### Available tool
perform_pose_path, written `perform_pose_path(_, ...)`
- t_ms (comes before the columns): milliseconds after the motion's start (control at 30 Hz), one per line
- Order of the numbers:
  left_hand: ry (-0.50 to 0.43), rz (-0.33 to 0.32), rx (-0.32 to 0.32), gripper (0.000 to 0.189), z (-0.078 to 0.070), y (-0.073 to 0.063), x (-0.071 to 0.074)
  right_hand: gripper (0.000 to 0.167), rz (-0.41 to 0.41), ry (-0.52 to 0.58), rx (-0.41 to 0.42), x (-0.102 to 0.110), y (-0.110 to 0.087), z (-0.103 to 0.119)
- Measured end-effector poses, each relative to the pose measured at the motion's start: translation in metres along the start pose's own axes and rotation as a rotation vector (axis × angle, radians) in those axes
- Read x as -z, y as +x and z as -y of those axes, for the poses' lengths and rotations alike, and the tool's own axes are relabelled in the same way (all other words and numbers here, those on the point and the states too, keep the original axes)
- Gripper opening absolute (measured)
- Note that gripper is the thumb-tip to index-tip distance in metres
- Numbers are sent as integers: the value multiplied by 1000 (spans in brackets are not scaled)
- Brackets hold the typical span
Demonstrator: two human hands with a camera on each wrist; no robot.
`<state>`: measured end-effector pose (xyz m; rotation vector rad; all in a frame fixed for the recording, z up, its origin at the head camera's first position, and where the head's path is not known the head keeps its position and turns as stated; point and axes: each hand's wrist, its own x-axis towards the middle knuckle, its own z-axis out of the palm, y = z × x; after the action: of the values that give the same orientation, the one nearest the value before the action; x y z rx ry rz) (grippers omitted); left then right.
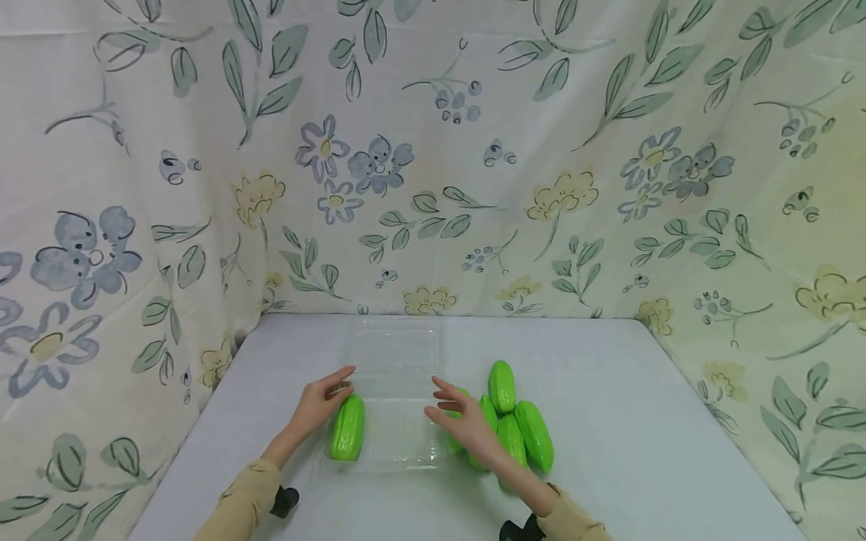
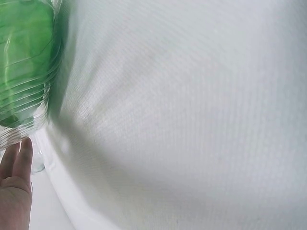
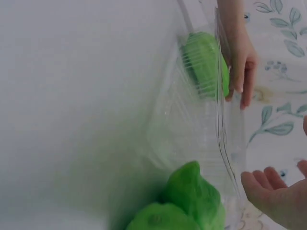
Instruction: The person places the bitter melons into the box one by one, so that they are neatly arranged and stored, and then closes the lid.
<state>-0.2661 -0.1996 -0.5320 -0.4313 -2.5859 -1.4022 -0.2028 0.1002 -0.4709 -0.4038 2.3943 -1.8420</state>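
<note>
A clear plastic clamshell box lies with its lid folded back. Inside, along its left side, is one glossy green vegetable, plump and cucumber-shaped. My left hand is at the box's left edge by the vegetable's far end; the left wrist view has its straight fingers right at the ribbed wall. Over the box's right edge, my right hand spreads its fingers, holding nothing. Several similar green vegetables lie to the right of the box, partly hidden by this hand.
A white cloth covers the table. Floral curtains hang behind it and along both sides. Black devices sit at the left wrist and the right wrist.
</note>
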Motion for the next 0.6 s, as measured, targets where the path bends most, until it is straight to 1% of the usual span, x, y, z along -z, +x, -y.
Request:
perform_pose_path(167, 7, -5, 9, 44, -1, -1, 0, 54, -38, -42, 4, 13, -3, 0)
perform_pose_path(367, 4, -3, 16, 44, -1, -1, -1, 55, -65, -99, -45, 31, -6, 4)
perform_pose_path(467, 15, -6, 4, 44, 1, 0, -1, 55, -85, -87, -60, 41, -4, 3)
perform_pose_path(600, 10, -9, -7, 44, 1, 0, -1, 54, -114, -54, -53, 52, -2, 0)
